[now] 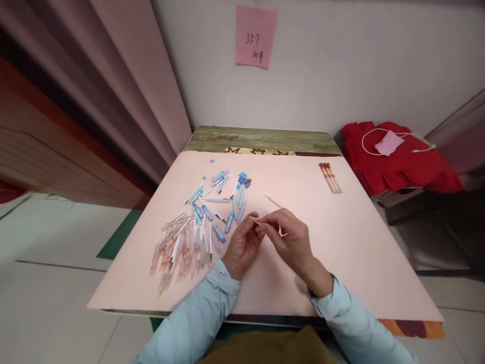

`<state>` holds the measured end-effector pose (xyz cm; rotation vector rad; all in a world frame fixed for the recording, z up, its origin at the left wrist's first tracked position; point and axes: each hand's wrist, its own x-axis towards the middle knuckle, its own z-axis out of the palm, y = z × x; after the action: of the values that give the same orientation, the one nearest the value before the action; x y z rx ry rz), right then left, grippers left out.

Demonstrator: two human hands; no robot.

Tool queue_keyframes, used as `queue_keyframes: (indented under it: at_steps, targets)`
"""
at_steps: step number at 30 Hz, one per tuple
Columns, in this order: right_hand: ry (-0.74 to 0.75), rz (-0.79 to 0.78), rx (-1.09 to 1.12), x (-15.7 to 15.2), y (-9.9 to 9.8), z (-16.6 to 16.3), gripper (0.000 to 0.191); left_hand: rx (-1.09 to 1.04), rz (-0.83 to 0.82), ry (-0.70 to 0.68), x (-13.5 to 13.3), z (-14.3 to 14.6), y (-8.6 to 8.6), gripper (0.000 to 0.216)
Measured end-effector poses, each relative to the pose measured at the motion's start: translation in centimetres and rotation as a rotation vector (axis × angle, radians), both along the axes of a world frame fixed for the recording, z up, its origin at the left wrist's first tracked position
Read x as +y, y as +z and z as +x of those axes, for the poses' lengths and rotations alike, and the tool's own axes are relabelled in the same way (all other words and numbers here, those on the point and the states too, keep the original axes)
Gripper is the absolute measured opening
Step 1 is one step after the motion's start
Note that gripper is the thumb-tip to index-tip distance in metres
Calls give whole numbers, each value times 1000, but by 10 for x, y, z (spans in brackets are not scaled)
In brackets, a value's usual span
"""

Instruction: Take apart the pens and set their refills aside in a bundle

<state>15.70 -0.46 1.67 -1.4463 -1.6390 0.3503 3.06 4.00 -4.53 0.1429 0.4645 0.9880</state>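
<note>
My left hand (244, 247) is closed around a small pale pen part (256, 220) with a brownish rim, mostly hidden by the fingers. Against the same part, my right hand (290, 236) pinches with thumb and forefinger. A slim cream pen piece with a pointed tip (271, 199) lies just beyond the right hand. Left of my hands are scattered blue pen barrels (219, 233), white refills with dark tips (215, 199) and a heap of clear pinkish pen parts (178, 247). Small blue and teal caps (243, 178) sit in a cluster farther back, a brown one beside them.
Several cream pens with brown tops (329, 178) lie side by side at the back right of the pale table cover (364, 258). A red cloth (397, 167) with a white cable stands beyond the right edge. A pink note (256, 38) hangs on the wall.
</note>
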Motion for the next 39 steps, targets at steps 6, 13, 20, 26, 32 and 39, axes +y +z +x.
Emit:
queue_keyframes:
  at_steps: [6,13,20,26,32,39]
  targets:
    - [-129,240,-316,0,-17,-2,22,40,42,4,-1,0,0,15]
    - [-167,501,-450,3,-27,-1,10,49,49,3,0,3,0,16]
    - [-210,383,-225,8,-26,19,16,38,34,-23,0,0,1,16]
    - [-398,-96,-264,35,-51,68,19,-32,-69,-7,5,18,17,12]
    - [-407,-148,-346,53,-75,64,15,-149,43,21,44,57,36,10]
    - [-573,-35,21,39,-64,67,17,-118,91,118,73,51,21,17]
